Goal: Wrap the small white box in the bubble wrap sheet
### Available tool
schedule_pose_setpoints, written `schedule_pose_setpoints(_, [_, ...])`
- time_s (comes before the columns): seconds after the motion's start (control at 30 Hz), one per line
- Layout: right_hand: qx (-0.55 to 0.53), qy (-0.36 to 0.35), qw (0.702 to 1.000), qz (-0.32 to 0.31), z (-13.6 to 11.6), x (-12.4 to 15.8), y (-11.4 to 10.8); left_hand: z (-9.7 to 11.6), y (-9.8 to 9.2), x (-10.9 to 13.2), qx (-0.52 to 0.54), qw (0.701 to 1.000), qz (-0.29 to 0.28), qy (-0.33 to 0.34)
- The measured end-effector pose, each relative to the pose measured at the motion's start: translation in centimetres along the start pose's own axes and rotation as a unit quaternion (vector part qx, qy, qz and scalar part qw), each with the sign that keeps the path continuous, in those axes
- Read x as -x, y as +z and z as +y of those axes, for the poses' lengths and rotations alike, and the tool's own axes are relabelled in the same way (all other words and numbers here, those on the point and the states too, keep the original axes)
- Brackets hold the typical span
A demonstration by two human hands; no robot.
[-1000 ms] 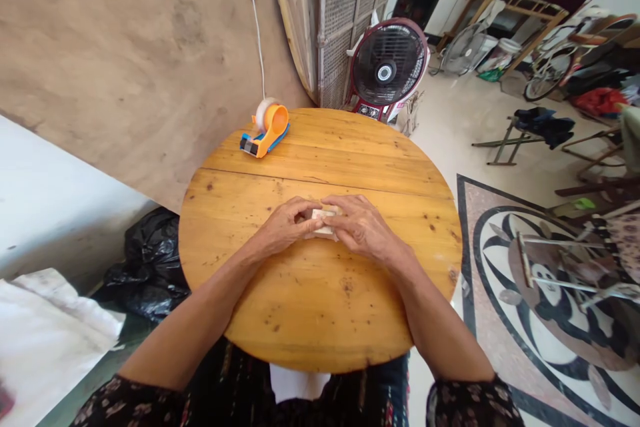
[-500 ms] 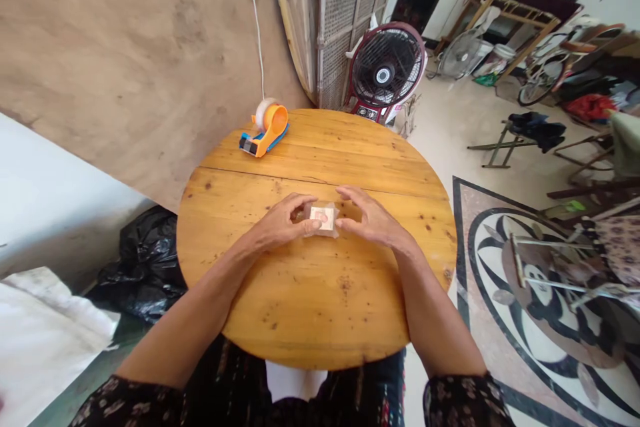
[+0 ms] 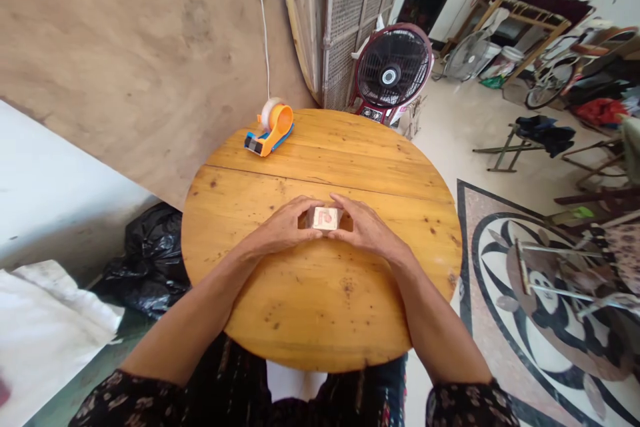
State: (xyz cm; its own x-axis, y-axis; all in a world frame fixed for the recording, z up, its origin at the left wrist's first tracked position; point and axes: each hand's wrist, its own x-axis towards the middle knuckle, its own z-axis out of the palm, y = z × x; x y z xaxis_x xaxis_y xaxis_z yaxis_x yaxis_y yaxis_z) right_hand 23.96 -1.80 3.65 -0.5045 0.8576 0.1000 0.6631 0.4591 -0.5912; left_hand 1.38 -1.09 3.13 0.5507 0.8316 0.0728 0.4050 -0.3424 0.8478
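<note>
A small pale box with a reddish print (image 3: pixel 325 218), in clear wrap, lies near the middle of the round wooden table (image 3: pixel 345 320). My left hand (image 3: pixel 293 223) curves round its left side, thumb at the near edge and fingers at the far edge. From the right, my right hand (image 3: pixel 361 223) grips it in the same way, thumb below and fingers above. The fingertips of both hands almost meet around the box.
An orange and blue tape dispenser (image 3: pixel 271 130) stands at the table's far left edge. Beyond the table is a fan (image 3: pixel 389 76). A black plastic bag (image 3: pixel 150 257) lies on the left, and a folding stool (image 3: pixel 515 147) stands on the right.
Both hands have closed in around the box, and their fingertips have come nearer together. The whole view has shifted slightly, with the table a little further right.
</note>
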Motion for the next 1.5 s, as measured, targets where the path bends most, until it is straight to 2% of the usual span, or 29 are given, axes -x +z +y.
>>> schedule_pose_setpoints(0.2, [0.004, 0.011, 1.0, -0.014, -0.5, 0.1, -0.4, 0.5, 0.0, 0.0, 0.044, 0.999, -0.007, -0.01])
schedule_pose_setpoints(0.47, [0.018, 0.004, 0.999, -0.027, -1.1, -0.1, -1.0, 0.8, -0.3, 0.0, 0.012, 1.0, -0.02, 0.01])
schedule_pose_setpoints(0.63, [0.004, -0.014, 0.999, -0.033, -1.0, -0.2, -0.9, 0.5, 0.0, 0.1, 0.042, 0.999, -0.012, 0.009])
schedule_pose_setpoints(0.77, [0.033, 0.01, 0.999, -0.023, -0.8, -0.1, -0.6, 0.1, 0.1, 0.2, 0.033, 0.999, -0.007, 0.005])
schedule_pose_setpoints(0.97, [0.028, -0.001, 0.999, -0.026, -1.0, 0.0, -0.8, -0.4, 0.0, 0.1, 0.009, 0.997, -0.015, 0.08])
schedule_pose_setpoints(1.13, [0.032, 0.005, 0.999, -0.025, -0.4, 0.0, -0.5, -0.9, 0.1, 0.1, 0.012, 0.995, -0.016, 0.101])
schedule_pose_setpoints(1.27, [0.024, 0.008, 0.999, -0.03, -0.4, -0.1, -0.5, -0.9, 0.1, 0.1, 0.001, 0.996, -0.019, 0.09])
schedule_pose_setpoints(1.37, [0.012, -0.002, 0.999, -0.029, -0.8, 0.0, -0.8, -0.6, 0.2, 0.1, 0.005, 0.998, -0.008, 0.055])
schedule_pose_setpoints(1.5, [-0.011, 0.003, 0.999, -0.041, -0.7, 0.2, -1.5, -0.4, 0.0, 0.4, 0.01, 0.999, -0.022, 0.022])
